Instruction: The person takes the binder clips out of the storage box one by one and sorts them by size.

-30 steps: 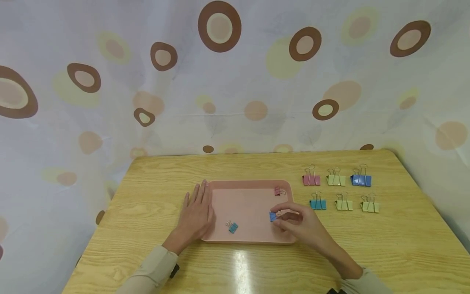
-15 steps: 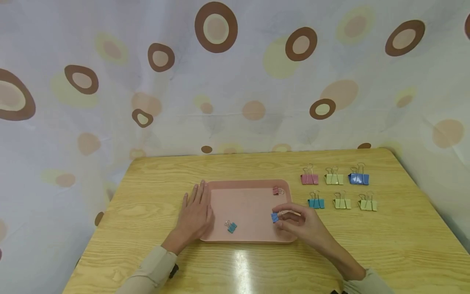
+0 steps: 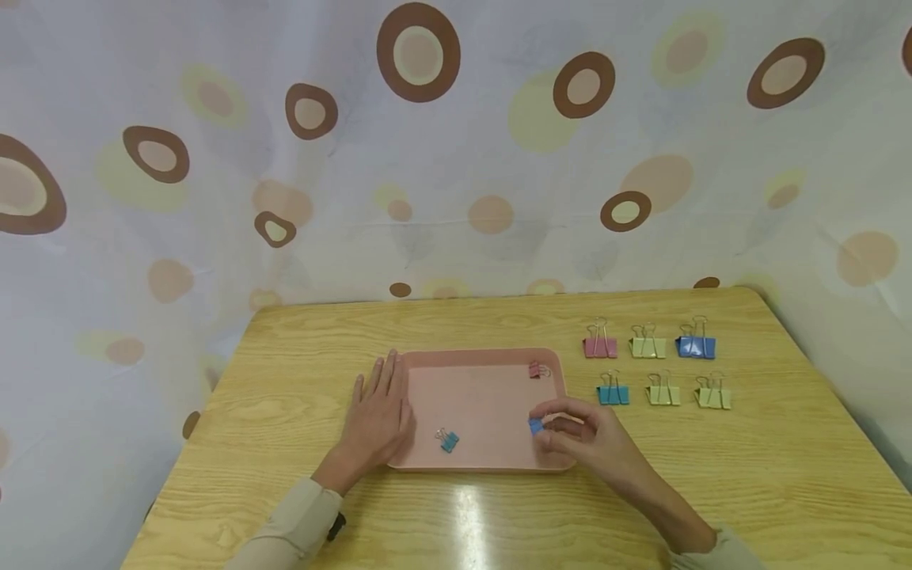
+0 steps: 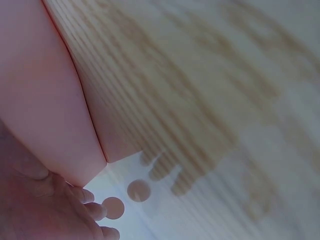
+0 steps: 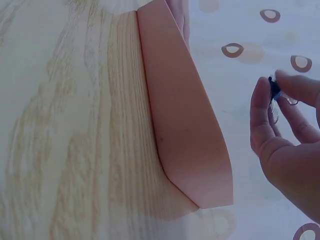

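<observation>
Between thumb and fingers, my right hand [image 3: 594,431] pinches a small blue binder clip [image 3: 536,427] over the right side of a pink tray [image 3: 484,469]. The right wrist view shows that blue binder clip [image 5: 275,89] at the fingertips, its wire handles toward the palm, above the tray wall [image 5: 185,115]. My left hand [image 3: 374,419] rests with straight fingers along the tray's left rim. Inside the tray, a small teal binder clip [image 3: 447,440] lies at the front left. A small pink binder clip [image 3: 535,370] lies in the back right corner.
Right of the tray, larger binder clips stand in two rows on the wooden table [image 3: 306,340]. The back row has pink [image 3: 601,347], pale green [image 3: 647,347] and blue clips [image 3: 696,347]; in front are a teal clip [image 3: 613,395] and two pale green clips. A patterned curtain [image 3: 456,158] hangs behind.
My right hand has shifted slightly right and toward me with the blue binder clip, which has turned a little in the fingers. The left hand stays at the rim.
</observation>
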Demonstrator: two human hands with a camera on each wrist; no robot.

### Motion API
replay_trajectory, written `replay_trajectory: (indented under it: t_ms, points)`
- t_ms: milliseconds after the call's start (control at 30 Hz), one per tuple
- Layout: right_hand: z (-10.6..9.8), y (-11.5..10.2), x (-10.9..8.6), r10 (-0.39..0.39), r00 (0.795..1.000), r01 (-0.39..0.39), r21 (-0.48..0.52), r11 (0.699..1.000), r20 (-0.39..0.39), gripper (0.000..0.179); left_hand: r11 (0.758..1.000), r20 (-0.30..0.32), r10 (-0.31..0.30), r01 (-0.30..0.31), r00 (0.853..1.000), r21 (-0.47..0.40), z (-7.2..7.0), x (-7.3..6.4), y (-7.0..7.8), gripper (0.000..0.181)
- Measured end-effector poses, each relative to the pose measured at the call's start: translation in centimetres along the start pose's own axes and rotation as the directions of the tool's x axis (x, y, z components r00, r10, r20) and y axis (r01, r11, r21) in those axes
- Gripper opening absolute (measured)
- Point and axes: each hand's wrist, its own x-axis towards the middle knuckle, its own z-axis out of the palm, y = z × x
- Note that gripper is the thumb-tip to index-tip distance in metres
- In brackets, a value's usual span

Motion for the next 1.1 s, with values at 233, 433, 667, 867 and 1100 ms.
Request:
replay_trajectory:
  t_ms: [233,433,667,867,1100]
  points:
    - [-0.4,0.1,-0.3,-0.06,0.996,0.052,-0.106,0.993,-0.065,0.033,1.0,0.009,-0.007,0.007,1.0,-0.006,0.0,-0.2,0.0,0.062]
    - [-1.5,0.5,-0.8,-0.085,0.992,0.069,-0.168,0.983,-0.095,0.031,1.0,0.009,-0.009,0.009,1.0,-0.005,-0.1,-0.1,0.1,0.062]
    - [-2.6,0.6,-1.5,-0.062,0.989,0.029,-0.232,0.972,-0.133,0.031,1.0,0.005,-0.009,0.009,1.0,0.0,-0.2,0.0,0.0,0.062]
    - [-3.3,0.2,-2.2,-0.029,0.983,-0.017,-0.246,0.969,-0.18,0.022,1.0,0.0,-0.003,0.003,1.0,0.003,-0.1,0.0,0.0,0.062]
    - [-4.4,0.5,-3.1,-0.016,0.979,-0.038,-0.259,0.965,-0.203,0.018,1.0,-0.009,0.002,-0.002,1.0,-0.003,-0.3,-0.1,0.1,0.062]
